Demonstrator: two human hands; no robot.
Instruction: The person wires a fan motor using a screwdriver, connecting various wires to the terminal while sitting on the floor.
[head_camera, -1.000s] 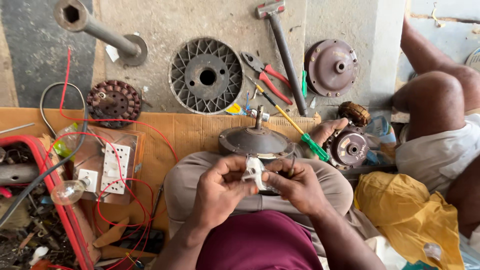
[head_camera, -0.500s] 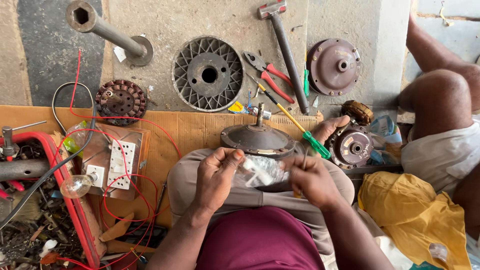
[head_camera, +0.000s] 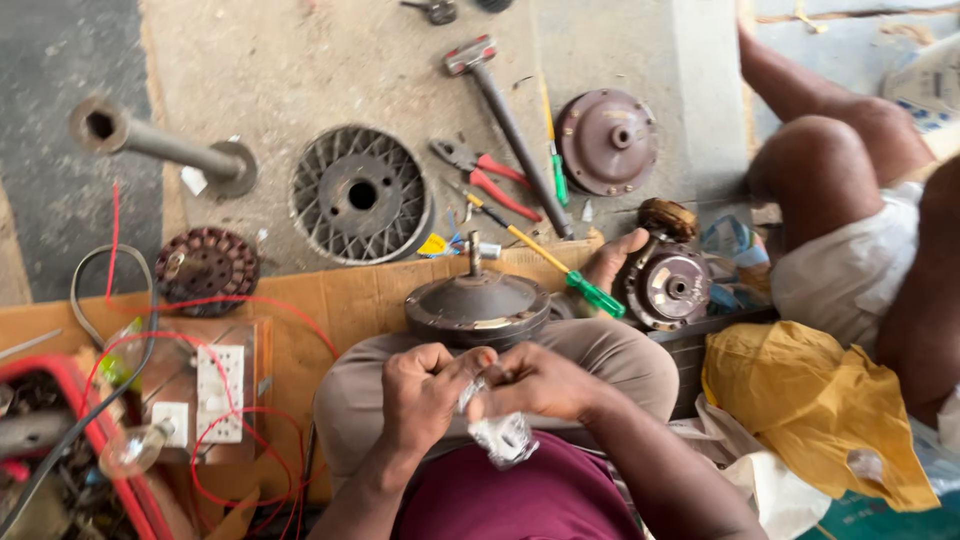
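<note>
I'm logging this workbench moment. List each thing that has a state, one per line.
left hand: closed, pinching the plastic bag
right hand: closed on the bag too
plastic bag: crumpled, hanging between both hands
motor housing: upright, shaft up
pliers: lying flat, handles apart
hammer: lying flat

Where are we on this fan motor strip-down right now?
Done: the brown domed metal cover and the grey finned round rotor lie apart on the concrete floor. In hand: left hand and right hand both pinch a small clear plastic bag. Left: the dark round motor housing sits on the knees, untouched.
</note>
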